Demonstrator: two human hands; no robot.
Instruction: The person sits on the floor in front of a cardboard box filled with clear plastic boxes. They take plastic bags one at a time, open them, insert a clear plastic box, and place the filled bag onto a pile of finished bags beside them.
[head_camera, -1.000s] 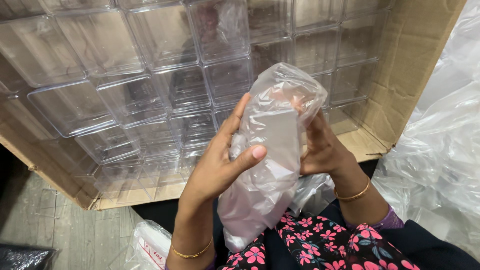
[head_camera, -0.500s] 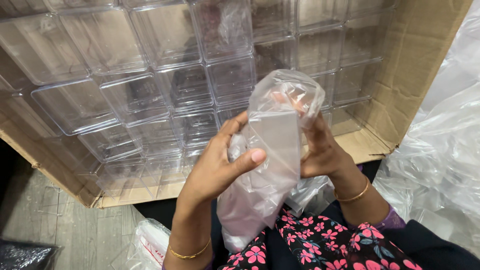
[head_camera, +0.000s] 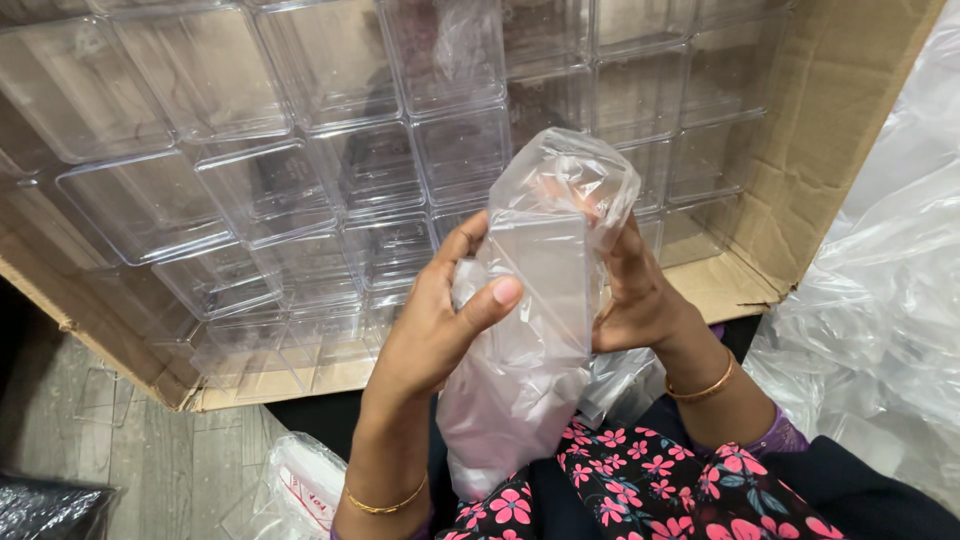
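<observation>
Above the lap, clear plastic box (head_camera: 540, 275) wrapped in a thin clear bag (head_camera: 520, 390), left hand (head_camera: 435, 325) fingers curled around its left side, thumb pressed on front, right hand (head_camera: 635, 295) gripping the other side, cardboard carton (head_camera: 800, 180) of stacked clear boxes (head_camera: 270, 190) behind, loose plastic bags (head_camera: 880, 300) at right.

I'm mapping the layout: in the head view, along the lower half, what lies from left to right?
Grey plank floor → small printed bag → left hand → clear plastic bag with a clear box inside → right hand → heap of clear plastic bags.
</observation>
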